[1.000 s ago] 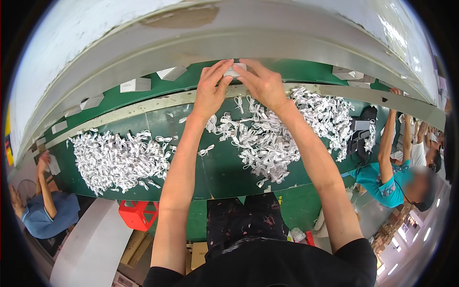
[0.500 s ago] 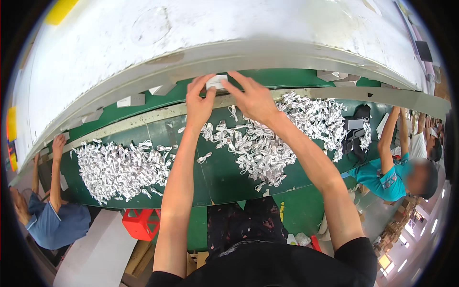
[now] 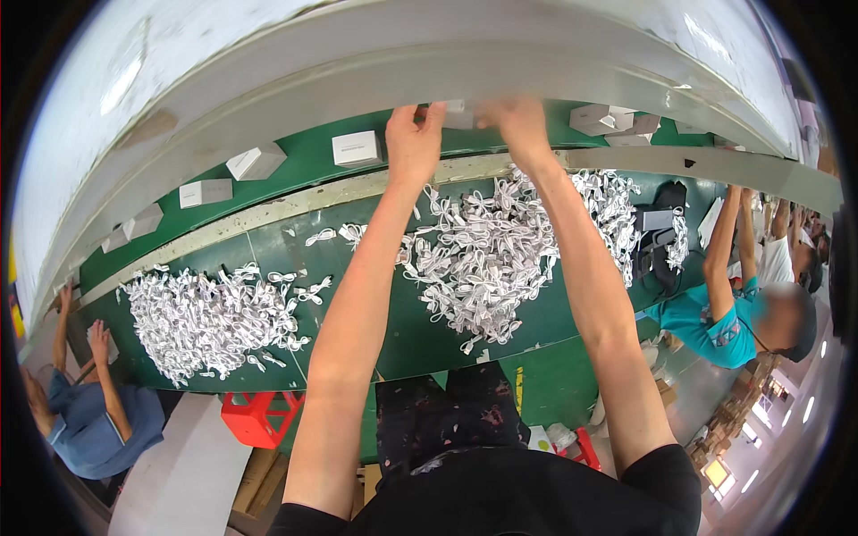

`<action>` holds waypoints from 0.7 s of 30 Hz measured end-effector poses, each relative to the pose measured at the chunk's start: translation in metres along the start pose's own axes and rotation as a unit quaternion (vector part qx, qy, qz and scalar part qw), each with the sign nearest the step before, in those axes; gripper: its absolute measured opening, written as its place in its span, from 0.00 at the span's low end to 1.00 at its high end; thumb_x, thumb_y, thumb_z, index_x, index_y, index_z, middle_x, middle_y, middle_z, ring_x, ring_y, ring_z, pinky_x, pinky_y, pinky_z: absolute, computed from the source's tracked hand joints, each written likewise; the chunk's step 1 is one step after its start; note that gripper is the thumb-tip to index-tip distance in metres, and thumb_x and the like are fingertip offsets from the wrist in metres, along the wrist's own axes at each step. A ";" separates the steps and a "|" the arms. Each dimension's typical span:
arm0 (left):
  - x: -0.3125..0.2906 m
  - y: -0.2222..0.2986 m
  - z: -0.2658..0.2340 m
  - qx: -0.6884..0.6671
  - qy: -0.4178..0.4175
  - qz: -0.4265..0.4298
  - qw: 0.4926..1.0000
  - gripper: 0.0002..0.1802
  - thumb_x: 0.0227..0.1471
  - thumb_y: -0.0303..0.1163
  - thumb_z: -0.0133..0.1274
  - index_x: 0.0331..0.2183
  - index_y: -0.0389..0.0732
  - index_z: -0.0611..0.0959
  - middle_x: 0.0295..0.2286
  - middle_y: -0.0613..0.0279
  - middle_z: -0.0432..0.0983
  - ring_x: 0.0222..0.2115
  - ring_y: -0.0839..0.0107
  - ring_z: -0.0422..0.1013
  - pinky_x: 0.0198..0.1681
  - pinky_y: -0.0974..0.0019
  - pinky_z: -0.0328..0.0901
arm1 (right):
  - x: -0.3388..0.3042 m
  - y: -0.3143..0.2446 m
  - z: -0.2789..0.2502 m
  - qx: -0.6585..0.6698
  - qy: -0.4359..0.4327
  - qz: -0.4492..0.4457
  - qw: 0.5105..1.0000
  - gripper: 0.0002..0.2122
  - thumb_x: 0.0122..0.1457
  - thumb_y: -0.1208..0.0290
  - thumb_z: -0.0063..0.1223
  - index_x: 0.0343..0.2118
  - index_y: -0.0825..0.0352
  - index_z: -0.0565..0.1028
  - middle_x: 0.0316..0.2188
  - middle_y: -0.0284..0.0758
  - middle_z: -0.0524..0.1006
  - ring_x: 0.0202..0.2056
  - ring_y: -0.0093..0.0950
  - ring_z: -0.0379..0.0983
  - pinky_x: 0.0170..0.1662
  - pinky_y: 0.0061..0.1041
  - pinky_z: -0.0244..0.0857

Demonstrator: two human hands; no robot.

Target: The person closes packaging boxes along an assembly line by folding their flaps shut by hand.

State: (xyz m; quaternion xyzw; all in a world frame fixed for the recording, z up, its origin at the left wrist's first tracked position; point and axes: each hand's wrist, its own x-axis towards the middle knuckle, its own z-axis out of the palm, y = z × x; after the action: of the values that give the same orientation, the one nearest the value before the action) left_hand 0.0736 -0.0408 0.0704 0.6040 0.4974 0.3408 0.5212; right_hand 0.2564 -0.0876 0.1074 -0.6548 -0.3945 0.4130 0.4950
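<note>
a small white box [image 3: 459, 116] is out at the green strip [image 3: 308, 165] beyond the counter [image 3: 411, 330], between the left hand [image 3: 414, 145] and the right hand [image 3: 523, 129], partly hidden by a pale overhanging panel [image 3: 357, 80]. the left hand's fingers are bent at the box's left side; the right hand, blurred, is just to its right. whether either grip is grasping the box, one cannot tell. another white box [image 3: 357, 149] sits just left of the left hand. under the right forearm spreads a large heap of bundled white cables [image 3: 487, 259]; a second cable heap [image 3: 206, 322] lies farther left. a red stool [image 3: 255, 420] stands below.
</note>
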 end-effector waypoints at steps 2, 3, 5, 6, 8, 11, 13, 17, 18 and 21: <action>0.000 -0.006 0.002 -0.098 -0.033 -0.023 0.994 0.25 0.70 0.40 0.58 0.60 0.35 0.81 0.41 0.62 0.83 0.38 0.73 0.76 0.44 0.67 0.73 | -0.009 0.007 -0.002 0.055 -0.017 0.040 0.998 0.15 0.64 0.71 0.67 0.52 0.68 0.83 0.32 0.31 0.82 0.33 0.17 0.75 0.34 0.21 0.70; -0.001 -0.012 -0.004 -0.092 -0.032 -0.023 0.995 0.25 0.70 0.40 0.58 0.60 0.35 0.81 0.41 0.62 0.83 0.38 0.73 0.76 0.44 0.67 0.73 | -0.013 0.006 0.003 0.061 -0.018 0.040 0.997 0.15 0.64 0.71 0.67 0.52 0.68 0.83 0.32 0.31 0.82 0.33 0.17 0.75 0.34 0.21 0.70; 0.000 -0.024 -0.020 -0.278 -0.044 -0.128 0.951 0.23 0.68 0.40 0.61 0.58 0.37 0.83 0.38 0.67 0.82 0.33 0.78 0.72 0.39 0.69 0.70 | -0.016 0.002 0.015 0.027 -0.010 0.047 0.998 0.14 0.63 0.71 0.68 0.51 0.68 0.83 0.30 0.28 0.80 0.31 0.16 0.72 0.32 0.21 0.67; -0.002 -0.020 -0.012 -0.279 -0.049 -0.130 0.950 0.23 0.68 0.40 0.61 0.58 0.37 0.83 0.38 0.67 0.82 0.33 0.78 0.72 0.39 0.69 0.70 | -0.016 0.006 0.010 0.026 -0.005 0.050 0.998 0.14 0.63 0.71 0.68 0.51 0.68 0.83 0.30 0.28 0.80 0.31 0.16 0.72 0.32 0.21 0.67; -0.012 -0.003 0.005 -0.180 -0.065 -0.049 0.980 0.21 0.67 0.39 0.62 0.57 0.39 0.85 0.34 0.70 0.80 0.31 0.83 0.67 0.35 0.72 0.66 | -0.018 0.017 -0.001 -0.077 -0.018 0.067 0.995 0.14 0.62 0.71 0.69 0.49 0.68 0.82 0.29 0.26 0.78 0.29 0.15 0.69 0.32 0.21 0.65; -0.012 0.004 0.000 -0.081 -0.055 0.022 0.995 0.20 0.65 0.38 0.64 0.54 0.39 0.86 0.29 0.74 0.77 0.28 0.84 0.65 0.32 0.73 0.63 | -0.016 0.023 0.009 0.010 0.007 0.039 0.999 0.13 0.60 0.71 0.70 0.47 0.68 0.83 0.27 0.24 0.75 0.28 0.15 0.67 0.32 0.20 0.64; -0.013 0.016 0.006 -0.052 -0.073 -0.003 0.996 0.19 0.63 0.36 0.65 0.52 0.37 0.87 0.25 0.76 0.74 0.25 0.84 0.64 0.30 0.72 0.61 | -0.015 0.031 0.009 0.004 0.026 0.012 1.000 0.12 0.60 0.71 0.70 0.45 0.69 0.83 0.27 0.25 0.75 0.28 0.16 0.67 0.32 0.21 0.64; -0.006 0.012 0.021 0.015 -0.035 -0.030 0.999 0.17 0.63 0.34 0.65 0.49 0.35 0.87 0.22 0.77 0.72 0.23 0.82 0.64 0.27 0.69 0.61 | -0.018 0.044 0.006 -0.095 0.072 -0.083 0.989 0.10 0.60 0.73 0.69 0.42 0.70 0.81 0.25 0.28 0.75 0.27 0.19 0.67 0.32 0.24 0.66; -0.002 -0.003 0.020 0.027 -0.026 -0.007 0.999 0.16 0.62 0.34 0.65 0.48 0.34 0.88 0.21 0.77 0.72 0.22 0.81 0.63 0.26 0.68 0.60 | -0.018 0.046 0.008 -0.093 0.070 -0.084 0.990 0.10 0.60 0.73 0.69 0.41 0.70 0.81 0.25 0.28 0.75 0.27 0.19 0.67 0.32 0.24 0.66; 0.016 -0.069 -0.006 -0.033 0.047 0.168 0.984 0.16 0.61 0.35 0.66 0.45 0.34 0.87 0.24 0.75 0.75 0.23 0.80 0.65 0.27 0.67 0.61 | -0.013 0.034 0.042 -0.078 0.042 -0.156 0.984 0.09 0.62 0.74 0.66 0.42 0.70 0.81 0.25 0.31 0.76 0.27 0.21 0.70 0.33 0.26 0.68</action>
State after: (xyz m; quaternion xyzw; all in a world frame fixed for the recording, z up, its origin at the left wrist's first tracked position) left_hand 0.0553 -0.0260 0.0030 0.6450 0.4012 0.4673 0.4524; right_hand 0.2163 -0.0925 0.0687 -0.6383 -0.5019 0.2709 0.5170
